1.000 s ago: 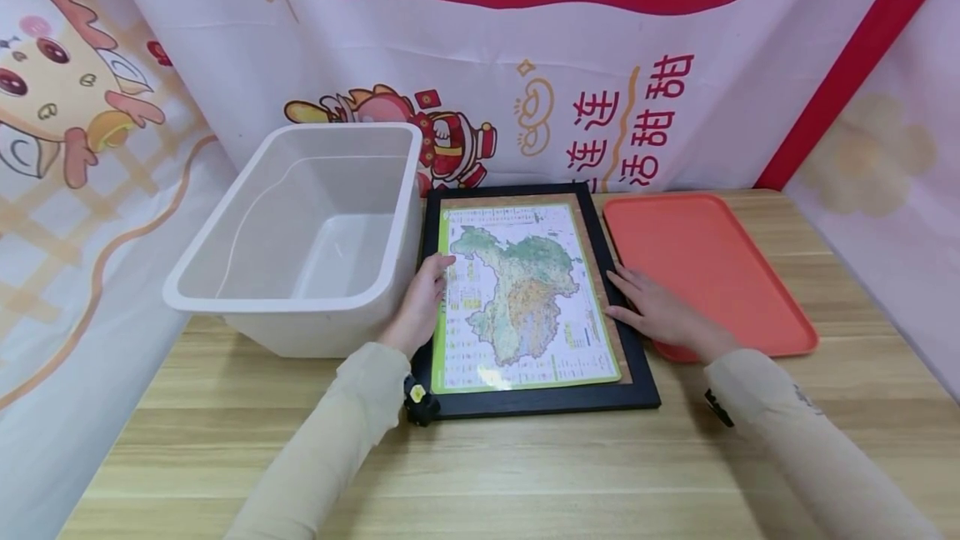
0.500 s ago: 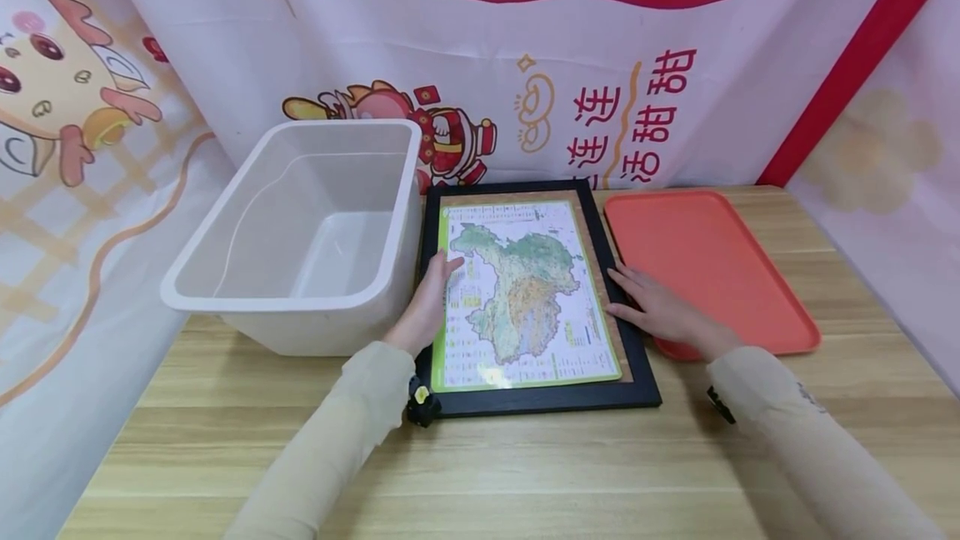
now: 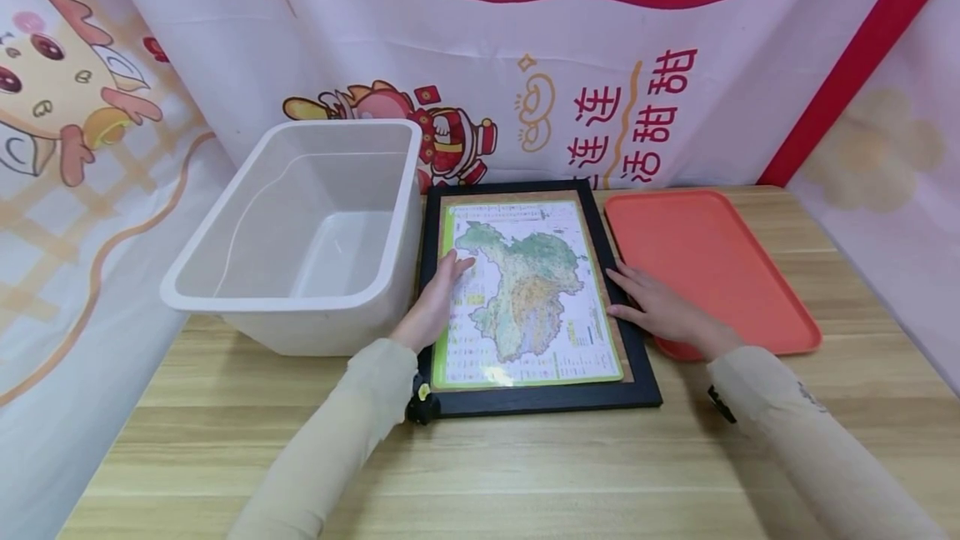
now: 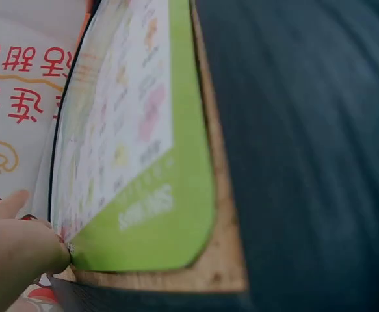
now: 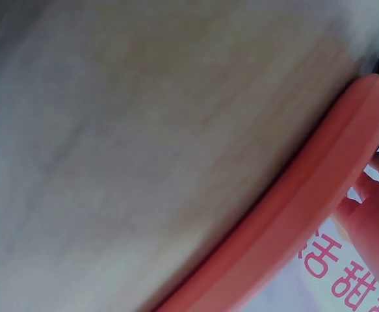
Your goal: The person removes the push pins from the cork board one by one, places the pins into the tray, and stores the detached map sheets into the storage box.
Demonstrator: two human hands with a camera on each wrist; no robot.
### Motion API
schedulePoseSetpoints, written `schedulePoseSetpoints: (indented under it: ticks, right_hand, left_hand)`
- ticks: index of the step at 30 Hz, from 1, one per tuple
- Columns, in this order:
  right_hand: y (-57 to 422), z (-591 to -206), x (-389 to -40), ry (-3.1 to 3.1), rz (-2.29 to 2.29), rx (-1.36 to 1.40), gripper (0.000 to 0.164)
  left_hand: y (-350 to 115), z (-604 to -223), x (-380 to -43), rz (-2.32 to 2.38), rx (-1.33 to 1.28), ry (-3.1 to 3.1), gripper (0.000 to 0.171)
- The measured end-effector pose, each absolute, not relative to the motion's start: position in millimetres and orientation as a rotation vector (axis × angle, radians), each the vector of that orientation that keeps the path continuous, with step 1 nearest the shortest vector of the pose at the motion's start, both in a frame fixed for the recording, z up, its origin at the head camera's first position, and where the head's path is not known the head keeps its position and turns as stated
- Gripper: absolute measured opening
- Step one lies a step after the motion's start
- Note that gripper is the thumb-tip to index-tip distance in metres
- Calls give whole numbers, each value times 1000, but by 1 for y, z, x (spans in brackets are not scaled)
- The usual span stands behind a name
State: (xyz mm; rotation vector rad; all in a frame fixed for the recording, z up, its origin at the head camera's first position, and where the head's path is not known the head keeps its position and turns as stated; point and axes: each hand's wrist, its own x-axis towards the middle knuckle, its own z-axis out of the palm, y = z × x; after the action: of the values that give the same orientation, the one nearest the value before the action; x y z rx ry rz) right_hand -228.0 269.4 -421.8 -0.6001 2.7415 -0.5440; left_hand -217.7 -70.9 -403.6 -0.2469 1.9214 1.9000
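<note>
Printed cloth (image 3: 360, 48) is hung behind and at both sides, white with red lettering and cartoon figures; below it a wood-grained table (image 3: 480, 473) is spread out. On the left a white bin (image 3: 277, 305) is stood, its mouth turned upward. Beside it a black frame (image 3: 547, 398) is laid flat, its long axis pointed away from the person, and at the right a red tray (image 3: 697, 257) is placed just beside it. Within the frame, brown backing (image 4: 222, 273) is mostly covered by a green-edged map sheet (image 3: 525, 307), aligned nearly with the frame. The sheet lies to the right of the left hand (image 3: 431, 302), the nearer one: its left edge is overlapped by the thumb, with the forefinger straight and slightly apart; the other fingers cannot be made out. The frame's right rail is touched by the right hand (image 3: 663, 311), its fingers loosely spread, nothing gripped, the sheet lying just leftward of the fingertips
</note>
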Motion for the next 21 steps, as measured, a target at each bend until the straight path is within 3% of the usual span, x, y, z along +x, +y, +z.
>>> schedulePoseSetpoints:
  ticks: [21]
  right_hand:
    - [268, -424, -229, 2722, -571, -592, 77]
  left_hand:
    - [-80, -388, -225, 2104, -325, 1937, 71]
